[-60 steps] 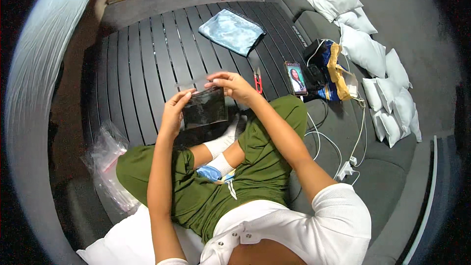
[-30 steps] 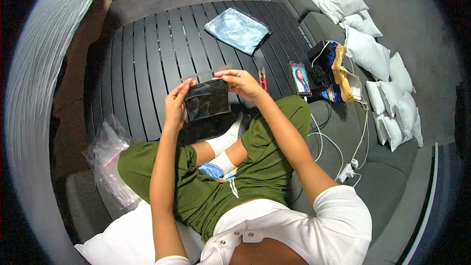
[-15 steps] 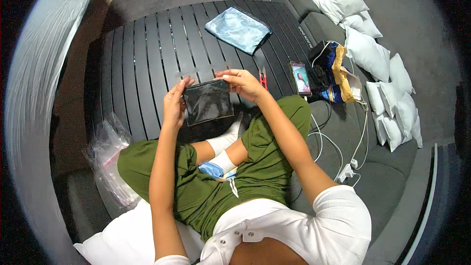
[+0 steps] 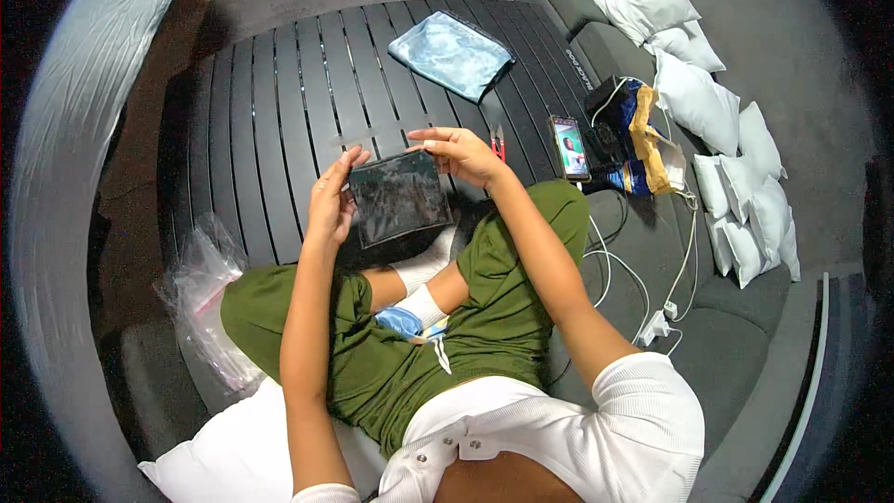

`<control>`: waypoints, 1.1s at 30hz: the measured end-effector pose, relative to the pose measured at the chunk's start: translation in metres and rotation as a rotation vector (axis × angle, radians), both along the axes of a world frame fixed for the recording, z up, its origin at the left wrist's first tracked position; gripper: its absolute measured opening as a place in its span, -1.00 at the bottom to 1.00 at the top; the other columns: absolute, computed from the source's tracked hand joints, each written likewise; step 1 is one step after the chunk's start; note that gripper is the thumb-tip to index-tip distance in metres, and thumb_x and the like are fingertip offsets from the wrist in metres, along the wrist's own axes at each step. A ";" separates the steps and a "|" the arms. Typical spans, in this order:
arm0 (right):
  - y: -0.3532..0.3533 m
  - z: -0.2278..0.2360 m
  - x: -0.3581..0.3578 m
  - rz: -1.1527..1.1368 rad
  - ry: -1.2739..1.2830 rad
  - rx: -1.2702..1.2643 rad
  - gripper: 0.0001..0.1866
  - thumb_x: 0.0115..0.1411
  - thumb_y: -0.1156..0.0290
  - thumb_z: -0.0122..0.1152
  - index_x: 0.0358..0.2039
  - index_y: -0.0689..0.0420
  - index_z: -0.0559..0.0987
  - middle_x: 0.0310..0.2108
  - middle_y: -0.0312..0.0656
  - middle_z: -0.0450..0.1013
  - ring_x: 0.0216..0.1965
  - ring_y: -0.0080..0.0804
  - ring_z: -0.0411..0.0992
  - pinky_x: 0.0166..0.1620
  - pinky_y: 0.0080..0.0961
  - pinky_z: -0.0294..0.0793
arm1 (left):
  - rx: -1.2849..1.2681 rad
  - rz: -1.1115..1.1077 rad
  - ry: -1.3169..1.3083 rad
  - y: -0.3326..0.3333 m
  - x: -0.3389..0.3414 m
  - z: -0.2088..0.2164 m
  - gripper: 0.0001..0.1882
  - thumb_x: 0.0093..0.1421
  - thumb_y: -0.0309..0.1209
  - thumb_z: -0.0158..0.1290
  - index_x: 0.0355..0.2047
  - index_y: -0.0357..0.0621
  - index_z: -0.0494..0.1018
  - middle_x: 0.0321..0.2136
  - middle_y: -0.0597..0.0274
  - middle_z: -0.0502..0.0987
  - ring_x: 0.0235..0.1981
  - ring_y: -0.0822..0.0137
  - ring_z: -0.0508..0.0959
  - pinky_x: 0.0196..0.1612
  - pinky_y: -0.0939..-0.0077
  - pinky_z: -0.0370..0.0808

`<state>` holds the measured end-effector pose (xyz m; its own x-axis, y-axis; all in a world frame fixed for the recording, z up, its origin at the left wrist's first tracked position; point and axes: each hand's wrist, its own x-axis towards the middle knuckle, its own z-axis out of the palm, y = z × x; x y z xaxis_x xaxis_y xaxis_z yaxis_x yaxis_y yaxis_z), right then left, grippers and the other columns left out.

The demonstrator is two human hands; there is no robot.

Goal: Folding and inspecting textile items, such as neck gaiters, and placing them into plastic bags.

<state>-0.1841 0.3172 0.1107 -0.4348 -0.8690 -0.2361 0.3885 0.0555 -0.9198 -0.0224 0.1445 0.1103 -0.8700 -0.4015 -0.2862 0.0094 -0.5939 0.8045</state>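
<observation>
Held up over the near edge of the table is a flat black rectangular piece (image 4: 402, 196), shiny and pouch-like, though its exact kind does not show. My left hand (image 4: 331, 197) pinches its upper left corner between thumb and fingers. At the upper right corner my right hand (image 4: 456, 155) grips its top edge. The piece hangs down between both hands, above my white socks. Close to my right hand, red-handled scissors or snips (image 4: 499, 143) lie on the slatted table.
The dark slatted table (image 4: 289, 130) carries a folded light-blue cloth (image 4: 449, 54). A phone (image 4: 570, 149) showing a picture and a blue-yellow bag (image 4: 638, 144) are to the right. White cables (image 4: 643, 303) trail over the sofa. Clear plastic bags (image 4: 209, 307) lie by my left knee.
The black piece has tilted, its lower edge swinging slightly down and to the right, so more of its face shows. Both hands keep nearly the same place and grip.
</observation>
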 end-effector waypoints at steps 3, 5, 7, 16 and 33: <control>-0.001 0.003 0.000 0.013 -0.009 -0.012 -0.59 0.12 0.35 0.05 -0.03 0.25 0.34 -0.21 -0.17 0.45 -0.30 -0.56 0.44 -0.27 -0.63 0.44 | -0.011 -0.002 0.012 -0.001 0.001 -0.002 -0.64 0.18 -0.21 -0.08 -0.11 -0.17 0.37 -0.21 0.25 0.49 -0.69 0.73 0.32 -0.77 0.87 0.08; -0.002 0.003 0.001 0.012 -0.006 -0.016 -0.59 0.12 0.35 0.04 -0.03 0.25 0.34 -0.21 -0.17 0.45 -0.29 -0.55 0.44 -0.26 -0.62 0.44 | -0.005 0.021 0.024 -0.001 0.000 -0.005 -0.64 0.18 -0.21 -0.08 -0.12 -0.17 0.38 -0.20 0.25 0.49 -0.70 0.73 0.32 -0.77 0.87 0.08; -0.002 0.003 0.001 0.010 -0.001 -0.020 -0.59 0.12 0.35 0.04 -0.04 0.25 0.34 -0.21 -0.18 0.45 -0.28 -0.55 0.44 -0.25 -0.61 0.44 | -0.015 0.024 0.028 -0.002 -0.002 -0.010 -0.63 0.18 -0.20 -0.08 -0.11 -0.18 0.37 -0.18 0.25 0.48 -0.74 0.74 0.26 -0.81 0.86 0.04; 0.002 0.002 0.001 0.010 0.050 -0.003 -0.61 0.12 0.35 0.03 -0.04 0.23 0.35 -0.20 -0.18 0.44 -0.28 -0.57 0.43 -0.27 -0.65 0.41 | -0.009 -0.018 0.071 0.000 0.002 -0.003 -0.63 0.17 -0.23 -0.07 -0.11 -0.22 0.37 -0.20 0.19 0.48 -0.51 0.64 0.46 -0.61 0.87 0.29; 0.000 0.011 0.005 0.031 0.036 0.013 -0.59 0.13 0.34 0.02 -0.03 0.26 0.32 -0.18 -0.15 0.43 -0.24 -0.55 0.42 -0.23 -0.62 0.40 | -0.006 -0.035 0.020 -0.005 0.002 -0.009 -0.61 0.17 -0.17 -0.09 -0.10 -0.16 0.36 -0.16 0.23 0.46 -0.53 0.64 0.43 -0.72 0.89 0.18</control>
